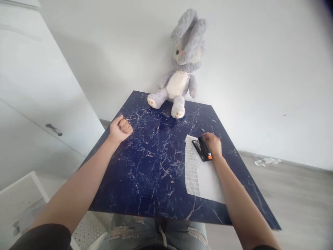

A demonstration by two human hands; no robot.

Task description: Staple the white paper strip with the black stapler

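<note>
My left hand [122, 129] is closed in a fist at the left side of the dark blue marbled table [151, 163], with no object showing in it. On the right, my right hand [213, 143] rests with its fingers curled against a black stapler-like tool [204, 149] with an orange end. Whether those fingers grip anything is hidden. The tool lies on a white paper sheet [209, 182] that has a grey brick-patterned strip [191, 170] along its left side. Just beyond my right fingertips is a small dark grey piece [202, 130].
A grey plush rabbit [179, 83] sits at the table's far edge against the white wall. To the left stands a white cabinet [39, 90] with a dark handle. Clear plastic packaging [267, 161] lies on the floor at right. A white perforated seat [88, 229] shows below.
</note>
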